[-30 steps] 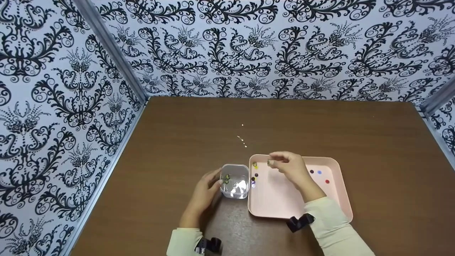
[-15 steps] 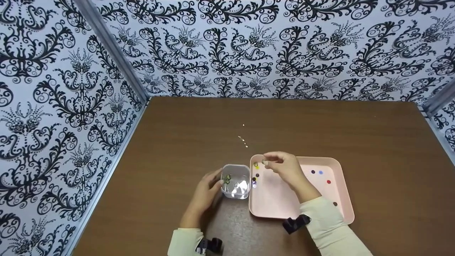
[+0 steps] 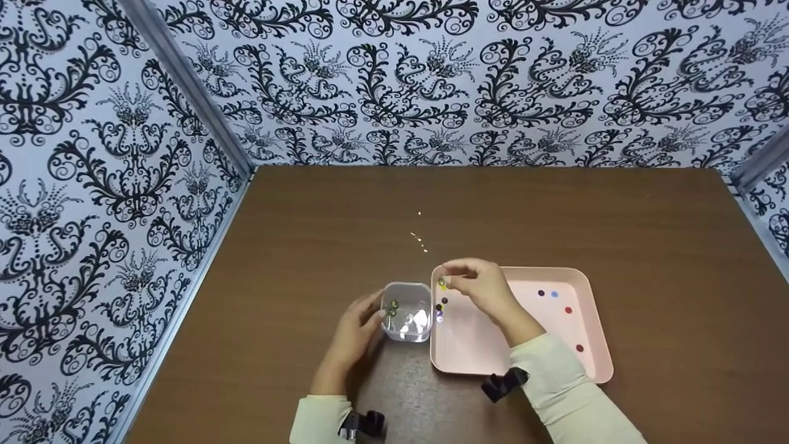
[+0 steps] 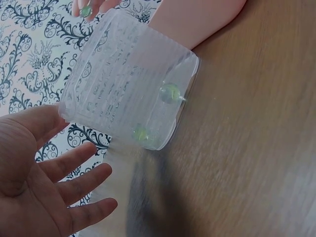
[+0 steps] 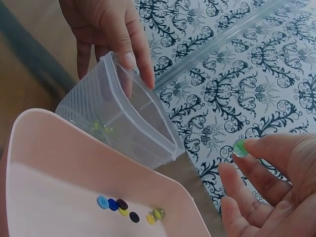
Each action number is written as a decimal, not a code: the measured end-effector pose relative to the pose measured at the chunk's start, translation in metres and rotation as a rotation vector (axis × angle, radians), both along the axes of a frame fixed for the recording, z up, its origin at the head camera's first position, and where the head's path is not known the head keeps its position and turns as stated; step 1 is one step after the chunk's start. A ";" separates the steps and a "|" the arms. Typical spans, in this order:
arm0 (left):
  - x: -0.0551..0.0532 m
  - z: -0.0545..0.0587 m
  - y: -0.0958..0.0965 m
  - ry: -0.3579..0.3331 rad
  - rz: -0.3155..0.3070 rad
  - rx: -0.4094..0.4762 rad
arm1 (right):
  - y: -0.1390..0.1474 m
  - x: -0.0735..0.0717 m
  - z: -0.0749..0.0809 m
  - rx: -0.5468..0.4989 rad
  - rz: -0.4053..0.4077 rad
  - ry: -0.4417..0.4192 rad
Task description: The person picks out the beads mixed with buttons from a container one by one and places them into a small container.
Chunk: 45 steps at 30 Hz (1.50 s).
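White walls covered in black scrollwork (image 3: pixel 382 86) stand behind and beside my brown wood-grain tabletop (image 3: pixel 320 234). The right wrist view gives what the head view blurs: my right grip (image 3: pixel 486 288) pinches a clear green glass marble (image 5: pixel 240 148) at my fingertips, the lower fingers loosely bent. From the head camera it almost merges with a yellow-green glass marble (image 5: pixel 158 213) lying in the tray (a confusing overlap), and my hand hangs over the left end of the shallow pink rectangular tray (image 3: pixel 481 345). Only the head view shows the red button (image 3: pixel 568 310) and its neighbours at the tray's right end; the right wrist view separates the blue, yellow and dark buttons (image 5: pixel 102 202) at the other. Just beside the tray sits a squarish clear plastic container (image 4: pixel 108 84), its rim held by my left grip (image 3: pixel 357 327), three fingers spread free. Through its ribbed wall, green glass marbles (image 4: pixel 170 93) show. The pinched one looks round, glossy and see-through.
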<state>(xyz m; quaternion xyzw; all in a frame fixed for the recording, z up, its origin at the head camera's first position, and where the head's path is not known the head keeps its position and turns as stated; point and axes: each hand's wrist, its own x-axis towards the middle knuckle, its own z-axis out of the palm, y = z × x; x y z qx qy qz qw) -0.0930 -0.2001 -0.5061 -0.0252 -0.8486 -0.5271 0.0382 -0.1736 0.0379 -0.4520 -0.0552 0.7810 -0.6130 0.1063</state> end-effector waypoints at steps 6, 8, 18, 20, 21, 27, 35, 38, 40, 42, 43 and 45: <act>-0.001 0.000 0.000 0.010 0.000 0.013 | -0.006 0.000 0.002 -0.009 0.009 0.012; -0.001 0.000 0.000 0.019 -0.002 0.015 | -0.008 0.000 0.002 -0.004 0.008 0.018; 0.001 0.002 -0.001 -0.019 0.008 0.007 | -0.020 0.005 0.002 0.033 0.082 0.066; 0.000 0.003 -0.001 -0.031 0.010 0.004 | -0.021 0.006 0.003 0.029 0.093 0.062; 0.001 0.003 -0.001 -0.033 0.010 0.000 | -0.022 0.007 0.003 0.029 0.101 0.062; 0.001 0.001 -0.001 -0.004 0.002 0.002 | -0.025 0.008 0.003 0.062 0.128 0.076; 0.000 0.000 -0.001 0.007 -0.002 0.026 | -0.028 0.012 0.002 0.082 0.167 0.104; -0.001 0.000 -0.001 0.012 -0.004 0.044 | -0.030 0.013 0.001 0.087 0.178 0.117; -0.001 0.000 0.000 0.012 -0.003 0.051 | -0.031 0.014 0.001 0.086 0.187 0.120; -0.001 0.000 0.000 0.013 -0.004 0.049 | -0.032 0.015 0.001 0.096 0.195 0.126; -0.001 0.000 0.000 0.012 -0.004 0.045 | -0.032 0.016 0.001 0.104 0.199 0.132; -0.001 0.000 0.000 0.009 -0.005 0.044 | -0.033 0.017 0.000 0.120 0.210 0.138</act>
